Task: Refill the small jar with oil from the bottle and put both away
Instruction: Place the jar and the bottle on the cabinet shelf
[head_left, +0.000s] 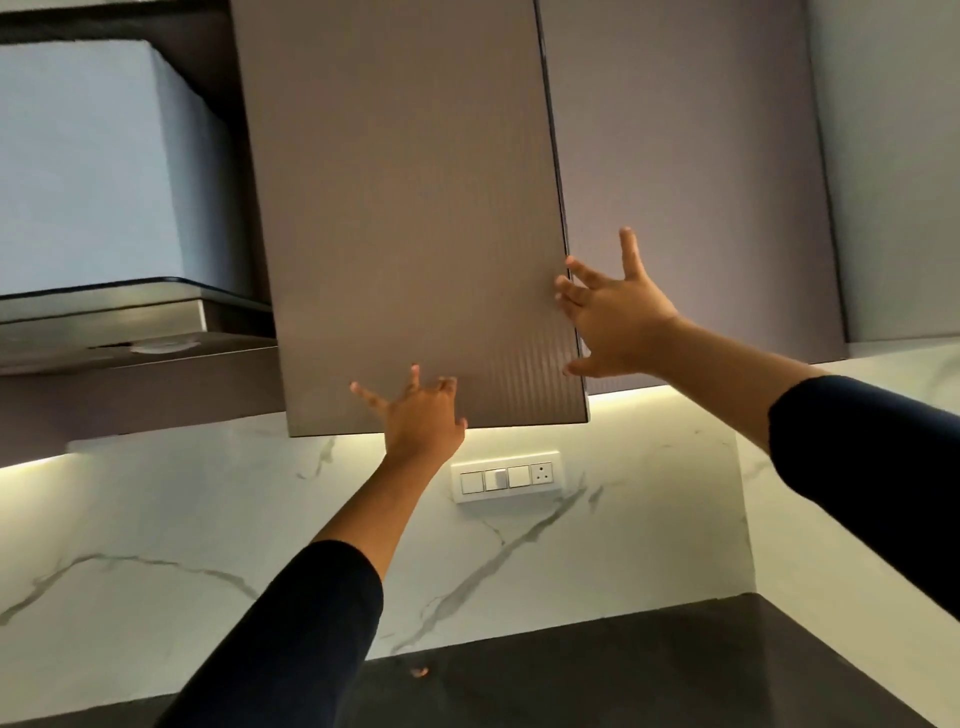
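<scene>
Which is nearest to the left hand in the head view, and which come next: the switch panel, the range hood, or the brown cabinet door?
1. Brown cabinet door: the left hand touches its lower edge.
2. Switch panel: on the marble wall, just below and to the right of the hand.
3. Range hood: far off at the upper left.
</scene>
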